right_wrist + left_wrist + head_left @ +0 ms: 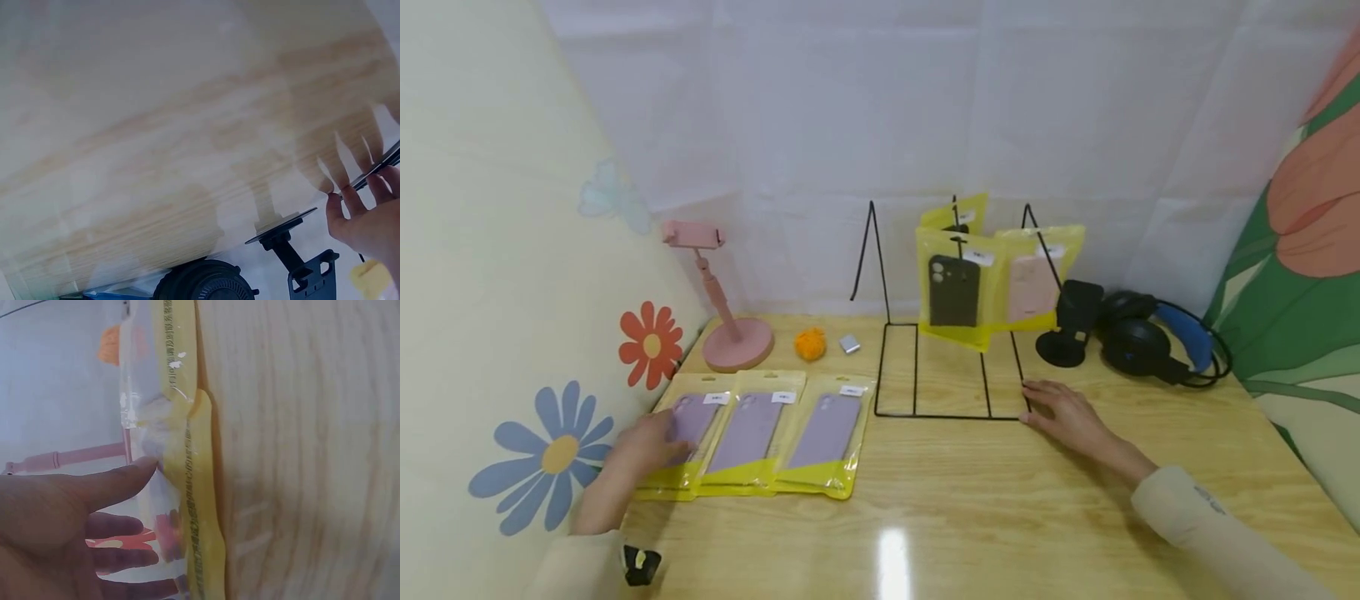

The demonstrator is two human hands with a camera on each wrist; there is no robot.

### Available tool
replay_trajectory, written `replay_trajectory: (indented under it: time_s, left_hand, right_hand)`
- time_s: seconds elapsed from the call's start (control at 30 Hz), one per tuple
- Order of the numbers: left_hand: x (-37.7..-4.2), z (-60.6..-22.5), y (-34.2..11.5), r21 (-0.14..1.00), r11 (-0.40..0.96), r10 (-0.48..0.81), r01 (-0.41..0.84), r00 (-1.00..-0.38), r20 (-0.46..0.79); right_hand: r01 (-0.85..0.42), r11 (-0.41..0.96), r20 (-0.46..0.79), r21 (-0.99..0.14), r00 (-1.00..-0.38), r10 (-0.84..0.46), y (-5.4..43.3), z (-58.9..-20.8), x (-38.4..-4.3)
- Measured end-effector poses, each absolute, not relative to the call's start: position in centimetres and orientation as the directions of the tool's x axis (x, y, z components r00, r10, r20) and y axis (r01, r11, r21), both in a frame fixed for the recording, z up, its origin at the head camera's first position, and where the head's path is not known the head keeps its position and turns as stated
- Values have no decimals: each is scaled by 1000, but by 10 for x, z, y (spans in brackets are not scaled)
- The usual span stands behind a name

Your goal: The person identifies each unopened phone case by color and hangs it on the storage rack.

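My left hand (643, 450) rests on the leftmost packaged purple phone case (694, 417), thumb and fingers spread across the pouch. In the left wrist view the thumb (128, 481) lies on the clear, yellow-edged pouch (203, 506). Beside it lie a second packaged phone case (747, 429) and a third one (826, 429). My right hand (1067, 417) holds the front right corner of a black wire rack (951, 416), its fingertips at the wire. From the rack's hooks hang a packaged black phone case (953, 292), a packaged pink one (1032, 287) and another pouch (973, 208) behind.
At the back left stands a pink phone stand (737, 342), with an orange ball-like object (810, 343) and a small silver-grey block (849, 343) near it. A black phone stand (1063, 346) and headphones (1138, 346) sit right of the rack. The rack's left hook (871, 242) holds nothing.
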State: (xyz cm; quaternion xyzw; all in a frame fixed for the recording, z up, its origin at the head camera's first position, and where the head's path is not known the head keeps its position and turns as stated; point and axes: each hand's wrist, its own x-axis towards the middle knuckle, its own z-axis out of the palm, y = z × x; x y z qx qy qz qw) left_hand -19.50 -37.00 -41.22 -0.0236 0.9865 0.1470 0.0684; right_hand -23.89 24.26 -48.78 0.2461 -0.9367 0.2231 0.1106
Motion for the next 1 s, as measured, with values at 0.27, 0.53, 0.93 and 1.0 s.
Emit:
replay_trajectory:
  time_s: [0.27,0.53,0.93,1.0]
  left_hand:
    - [-198,-415,-375,294,941,-105,-167,-971,-216]
    - [-201,-415,-378,333,928,-111,-169,-976,-186]
    - [-196,-402,-402,556,830,-8,-32,-999,-46]
    - [-193,-395,-402,576,817,-18,-32,-999,-31]
  right_hand:
    - [-515,781,320,-354,-851,-417,241,-490,-238]
    - [-512,783,309,-354,-854,-419,242,-489,-240]
    - [-511,783,312,-355,-854,-416,241,-489,-239]
    - [-509,784,309,-355,-856,-416,242,-489,-239]
